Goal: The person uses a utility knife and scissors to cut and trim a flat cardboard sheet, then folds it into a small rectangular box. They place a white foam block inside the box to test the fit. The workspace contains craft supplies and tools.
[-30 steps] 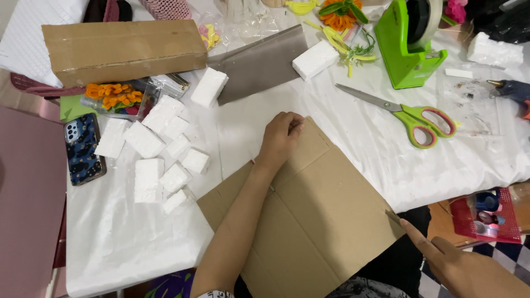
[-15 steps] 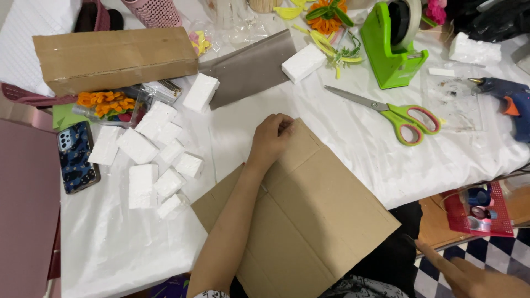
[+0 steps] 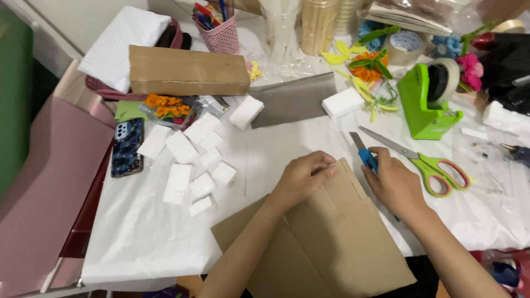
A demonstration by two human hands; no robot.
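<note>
A flat brown cardboard sheet [image 3: 331,243] lies on the white-covered table [image 3: 138,237] in front of me. My left hand [image 3: 302,177] presses down on the sheet's far corner, fingers curled on its edge. My right hand [image 3: 395,183] is at the sheet's right edge, wrapped around a blue utility knife [image 3: 364,155] whose blade end points away from me. Green-handled scissors [image 3: 425,160] lie just right of that hand.
Several white foam blocks [image 3: 190,160] sit left of the sheet, beside a phone [image 3: 127,146]. A long cardboard box [image 3: 187,72], a grey sheet [image 3: 292,99], a green tape dispenser [image 3: 430,102], paper flowers [image 3: 370,66] and a pink pen cup [image 3: 218,30] stand farther back.
My right hand has come up from below the table edge to the sheet's right side and now holds the blue knife. My left hand stays on the cardboard corner.
</note>
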